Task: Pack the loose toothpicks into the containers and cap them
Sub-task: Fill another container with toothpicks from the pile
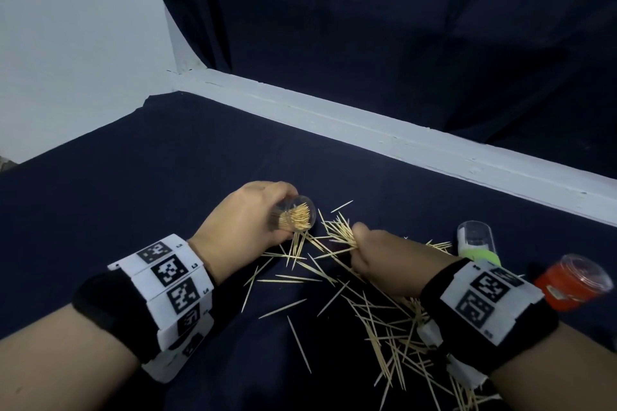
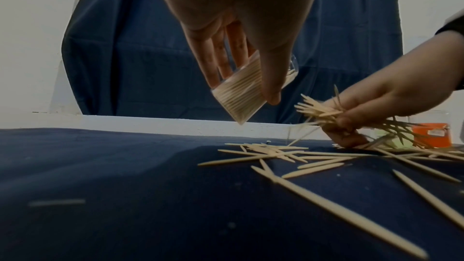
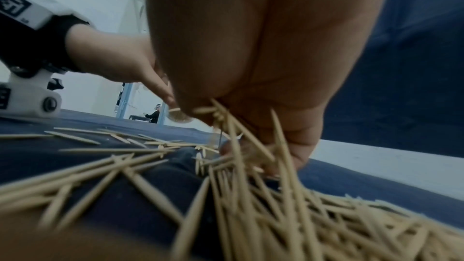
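Clear tub [image 1: 295, 214], part-filled, gripped in left hand [image 1: 243, 217], mouth tilted toward 3 o'clock for loading. Right hand [image 1: 377, 255] fingers pinched on toothpick bundle [image 1: 339, 232]; loose toothpicks [image 1: 384, 317] littering worktop [image 1: 133, 193].

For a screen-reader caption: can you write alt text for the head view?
The left hand holds a tilted clear container of toothpicks while the right hand pinches a bundle of toothpicks beside its mouth. Loose toothpicks litter the dark cloth; green-based and orange-based containers lie at right.
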